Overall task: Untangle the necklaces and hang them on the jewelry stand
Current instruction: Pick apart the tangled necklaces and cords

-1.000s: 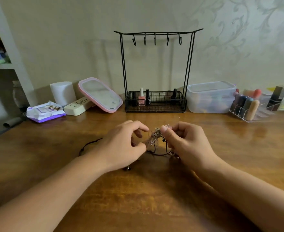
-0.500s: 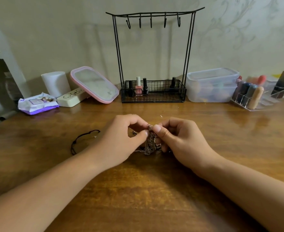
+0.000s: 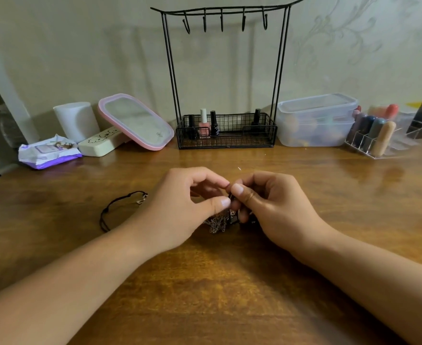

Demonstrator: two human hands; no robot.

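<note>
Item: tangled necklaces (image 3: 220,221), bunched low over the desk (image 3: 217,282) between both hands. Left hand (image 3: 187,207) and right hand (image 3: 267,205) each pinched a strand with thumb and forefinger, apparently to pull the knot apart. Jewelry stand (image 3: 226,13) behind: hooks bare.

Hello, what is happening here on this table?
A person is working at a tangle of necklaces over the wooden table. The left hand and right hand both pinch the knot between thumb and fingertips. A black cord trails out to the left on the table. The jewelry stand behind has five hooks, all bare, so nothing is hung yet.
</note>
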